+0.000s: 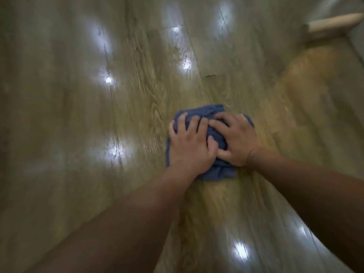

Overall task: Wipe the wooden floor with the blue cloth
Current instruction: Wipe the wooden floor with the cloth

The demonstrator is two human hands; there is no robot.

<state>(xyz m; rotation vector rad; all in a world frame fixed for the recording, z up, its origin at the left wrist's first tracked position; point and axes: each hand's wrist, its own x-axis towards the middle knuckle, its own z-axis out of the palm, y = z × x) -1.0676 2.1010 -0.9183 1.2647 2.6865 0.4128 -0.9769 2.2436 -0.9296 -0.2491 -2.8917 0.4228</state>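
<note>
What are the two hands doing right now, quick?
Left hand: open, fingers spread, pressing flat on the blue cloth.
Right hand: fingers curled, gripping the bunched blue cloth.

— Where's the cloth?
— The crumpled, soft blue cloth (208,111) lies bunched on the glossy wooden floor (78,115), right of centre. The left hand (189,146) and the right hand (236,142) on top cover most of it.
— And the floor?
— Long grey-brown planks with clear grain, their seams running away from the viewer. Bright light spots reflect off it.
</note>
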